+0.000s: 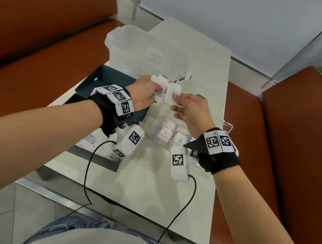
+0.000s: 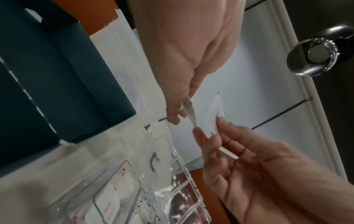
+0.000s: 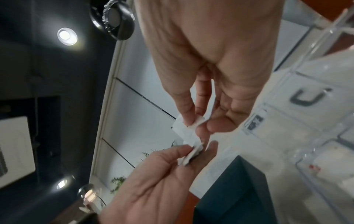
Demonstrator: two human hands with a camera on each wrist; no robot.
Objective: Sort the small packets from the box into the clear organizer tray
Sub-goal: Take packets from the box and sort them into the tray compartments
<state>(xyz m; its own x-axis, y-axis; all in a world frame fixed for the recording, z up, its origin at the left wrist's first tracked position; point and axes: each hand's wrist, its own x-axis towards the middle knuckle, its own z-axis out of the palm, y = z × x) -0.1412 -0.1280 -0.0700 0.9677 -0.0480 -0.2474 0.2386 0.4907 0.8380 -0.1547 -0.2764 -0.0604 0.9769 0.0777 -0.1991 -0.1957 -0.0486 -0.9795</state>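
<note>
Above the table, my left hand (image 1: pixel 157 93) grips a fanned bunch of small white packets (image 1: pixel 160 82). My right hand (image 1: pixel 175 103) pinches one white packet (image 1: pixel 172 94) at the edge of that bunch. In the right wrist view, thumb and forefinger of the right hand (image 3: pixel 199 125) hold this packet (image 3: pixel 184 128), while the left hand (image 3: pixel 197 150) holds the others. The clear organizer tray (image 1: pixel 155 139) sits below my right hand, with packets in its near compartments. The dark teal box (image 1: pixel 108 79) lies open on the left, with loose packets (image 1: pixel 102 151) in its near half.
A large translucent plastic container (image 1: pixel 144 51) stands at the back of the pale table (image 1: pixel 148 190). Orange benches (image 1: pixel 292 157) flank the table on both sides. Black cables (image 1: pixel 88 173) hang from both wrist cameras across the table's near edge.
</note>
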